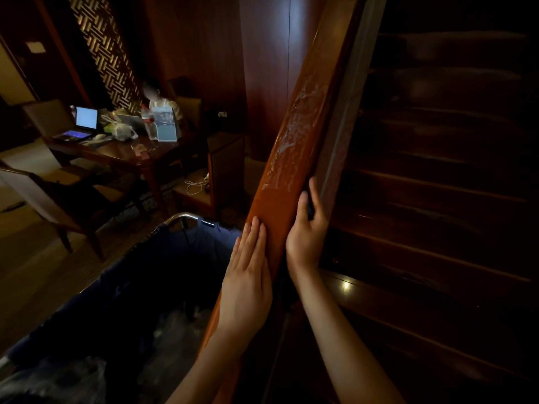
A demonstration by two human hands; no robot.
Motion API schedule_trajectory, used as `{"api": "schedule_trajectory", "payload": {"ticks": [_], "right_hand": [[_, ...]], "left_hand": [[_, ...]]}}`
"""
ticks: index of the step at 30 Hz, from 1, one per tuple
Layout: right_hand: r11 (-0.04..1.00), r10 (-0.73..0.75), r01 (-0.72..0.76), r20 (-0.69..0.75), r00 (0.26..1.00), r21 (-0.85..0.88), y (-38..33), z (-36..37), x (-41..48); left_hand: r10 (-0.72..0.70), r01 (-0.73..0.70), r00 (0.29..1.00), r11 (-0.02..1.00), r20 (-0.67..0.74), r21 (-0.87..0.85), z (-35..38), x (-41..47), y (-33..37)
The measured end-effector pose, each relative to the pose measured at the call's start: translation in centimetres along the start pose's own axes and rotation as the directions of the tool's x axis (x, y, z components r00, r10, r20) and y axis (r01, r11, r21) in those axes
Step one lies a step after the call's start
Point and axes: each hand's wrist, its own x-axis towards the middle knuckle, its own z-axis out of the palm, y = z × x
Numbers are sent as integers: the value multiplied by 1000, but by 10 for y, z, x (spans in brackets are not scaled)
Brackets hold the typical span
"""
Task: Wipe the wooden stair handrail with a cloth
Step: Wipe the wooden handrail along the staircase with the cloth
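The wooden handrail (294, 147) runs from bottom centre up to the top right, reddish brown, with whitish smears along its upper stretch. My left hand (248, 272) lies flat on the rail's left face, fingers straight and together. My right hand (306, 228) is at the rail's right edge, thumb along the top and fingers curled round a small dark cloth (310, 209), which is mostly hidden by the hand and shadow.
A dark blue laundry cart with a metal rim (180, 217) stands directly left of the rail below my left arm. Dark wooden stairs (437, 199) rise on the right. Further left is a desk (122, 153) with a laptop, bottle and bags, plus chairs.
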Motion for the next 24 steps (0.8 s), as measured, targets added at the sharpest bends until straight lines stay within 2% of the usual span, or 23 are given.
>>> {"api": "schedule_trajectory", "payload": {"ticks": [3, 5, 7, 10, 13, 14, 16, 20, 24], "right_hand": [[973, -212, 220, 115, 971, -68, 2, -2, -6], [882, -371, 432, 288, 883, -188, 21, -16, -26], [754, -470, 602, 424, 774, -262, 32, -32, -27], [597, -510, 739, 565, 649, -310, 22, -39, -9], [449, -495, 866, 746, 446, -220, 12, -39, -8], [423, -475, 885, 784, 399, -194, 11, -40, -9], [398, -461, 895, 801, 383, -199, 11, -41, -9], [417, -467, 876, 770, 435, -242, 13, -41, -14], [415, -468, 879, 773, 428, -236, 13, -42, -13]], "left_hand": [[-9, 9, 1000, 999, -16, -35, 1, 0, -1], [-29, 25, 998, 997, -49, -69, 1, 0, -1], [-44, 37, 995, 996, -87, -83, 1, -3, -1], [-48, 36, 989, 995, -137, -90, 1, -6, -1], [-39, 17, 980, 994, -195, -111, 1, -4, 2], [-35, 11, 977, 993, -209, -119, 1, -4, 2], [-35, 5, 974, 991, -224, -134, 1, -5, 2], [-9, -23, 971, 991, -240, -131, 2, -7, 1], [-21, 0, 983, 993, -182, -117, 1, -7, 2]]}}
